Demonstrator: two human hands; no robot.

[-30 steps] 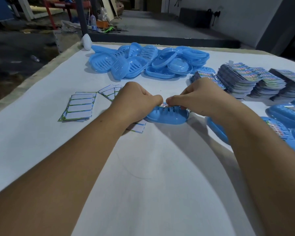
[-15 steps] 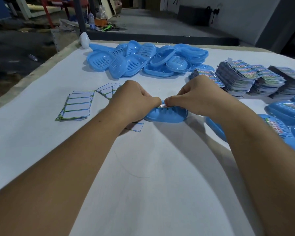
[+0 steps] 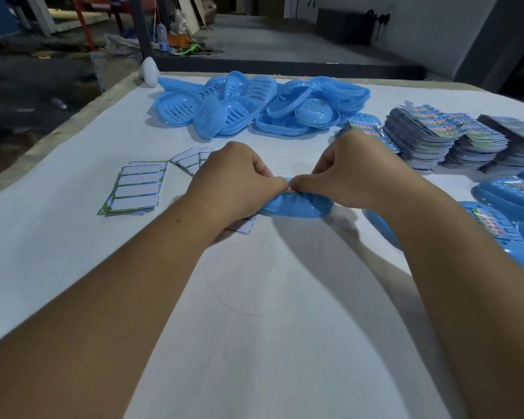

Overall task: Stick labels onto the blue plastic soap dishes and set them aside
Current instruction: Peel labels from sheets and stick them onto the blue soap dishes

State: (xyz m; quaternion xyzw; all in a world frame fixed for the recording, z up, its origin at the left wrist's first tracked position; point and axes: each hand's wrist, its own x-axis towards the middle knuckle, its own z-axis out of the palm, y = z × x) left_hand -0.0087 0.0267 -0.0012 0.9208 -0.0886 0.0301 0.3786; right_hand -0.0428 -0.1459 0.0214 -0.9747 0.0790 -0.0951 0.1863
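Observation:
A blue soap dish lies on the white table in front of me, and both hands are on it. My left hand grips its left end with curled fingers. My right hand grips its right end. The two thumbs meet over a colourful label on the dish and press on it; most of the label is hidden. A heap of unlabelled blue dishes lies at the far side. Labelled dishes lie at the right.
Stacks of colourful labels stand at the far right. White backing sheets lie in a pile to the left, with more under my left wrist. A white object sits at the far left table edge.
Both hands stay on the dish with thumbs together over the label; the thumbs have closed in slightly. The view has shifted a little.

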